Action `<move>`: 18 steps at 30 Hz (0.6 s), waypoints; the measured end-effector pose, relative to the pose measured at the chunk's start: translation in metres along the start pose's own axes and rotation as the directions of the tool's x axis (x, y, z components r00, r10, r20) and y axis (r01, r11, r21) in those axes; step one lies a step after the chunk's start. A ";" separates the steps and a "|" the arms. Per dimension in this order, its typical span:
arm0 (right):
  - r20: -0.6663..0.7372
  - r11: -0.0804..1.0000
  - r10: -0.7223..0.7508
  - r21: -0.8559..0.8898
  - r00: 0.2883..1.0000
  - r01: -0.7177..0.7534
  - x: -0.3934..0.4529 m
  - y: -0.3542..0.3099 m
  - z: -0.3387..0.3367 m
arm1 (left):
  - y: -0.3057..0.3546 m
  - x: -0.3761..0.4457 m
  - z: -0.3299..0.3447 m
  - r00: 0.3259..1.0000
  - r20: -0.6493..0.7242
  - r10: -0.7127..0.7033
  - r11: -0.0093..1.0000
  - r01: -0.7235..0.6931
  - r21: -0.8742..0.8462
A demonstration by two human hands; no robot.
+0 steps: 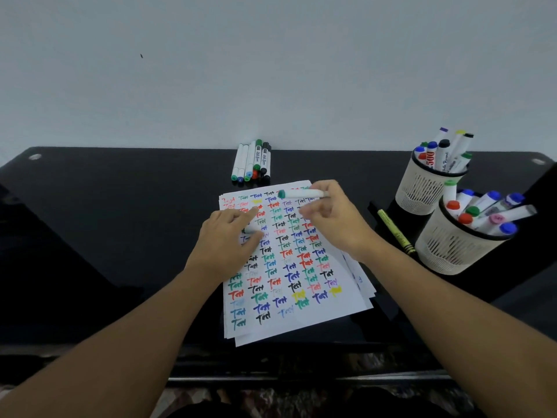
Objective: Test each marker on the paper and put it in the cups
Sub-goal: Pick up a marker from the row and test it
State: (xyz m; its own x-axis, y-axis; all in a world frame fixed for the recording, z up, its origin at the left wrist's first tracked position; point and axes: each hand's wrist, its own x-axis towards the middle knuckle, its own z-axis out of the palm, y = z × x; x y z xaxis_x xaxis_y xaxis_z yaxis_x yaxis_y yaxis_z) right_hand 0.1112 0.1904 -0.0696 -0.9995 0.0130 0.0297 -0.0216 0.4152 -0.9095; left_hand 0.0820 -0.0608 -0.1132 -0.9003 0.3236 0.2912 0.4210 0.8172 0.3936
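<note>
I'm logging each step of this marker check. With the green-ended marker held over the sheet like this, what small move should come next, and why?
Probably carry the marker to a cup on the right. The right hand grips it level above the paper, green end fitted, not writing; the left hand rests on the sheet. Whether it was just tested, I cannot tell.

My right hand (331,218) holds white marker (301,194) level above top of paper (301,309), green end pointing toward left hand (229,242). Left hand rests on paper, fingers curled round small cap, partly hidden. Beyond hands, loose markers (251,162) lie bunched on counter (120,206). Right of right hand, yellow pen (396,232), then two mesh cups (452,251) full of markers.
</note>
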 end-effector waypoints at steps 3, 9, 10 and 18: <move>-0.123 0.999 -0.014 0.048 0.992 0.020 -0.009 0.010 -0.001 | 0.001 0.001 -0.001 0.999 0.039 -0.004 1.000 0.004 0.005; -0.327 0.978 0.030 0.205 0.944 0.040 -0.035 0.018 -0.004 | 0.000 0.001 0.000 1.000 0.002 -0.016 1.000 0.016 -0.006; -0.337 0.982 0.033 0.188 0.941 0.033 -0.039 0.021 -0.004 | 0.000 0.001 0.000 1.000 -0.001 -0.019 1.000 0.019 -0.007; -0.346 0.999 0.034 0.048 0.938 -0.019 -0.062 0.032 -0.001 | 0.003 -0.001 -0.003 0.999 0.015 -0.050 0.999 0.050 -0.007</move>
State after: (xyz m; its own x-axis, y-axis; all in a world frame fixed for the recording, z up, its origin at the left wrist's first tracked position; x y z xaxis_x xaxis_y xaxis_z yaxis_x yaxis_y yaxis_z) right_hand 0.1726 0.2036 -0.0999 -0.9295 0.3411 0.1402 -0.0038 0.3712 -0.9285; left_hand 0.0844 -0.0600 -0.1095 -0.9216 0.2895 0.2584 0.3764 0.8291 0.4135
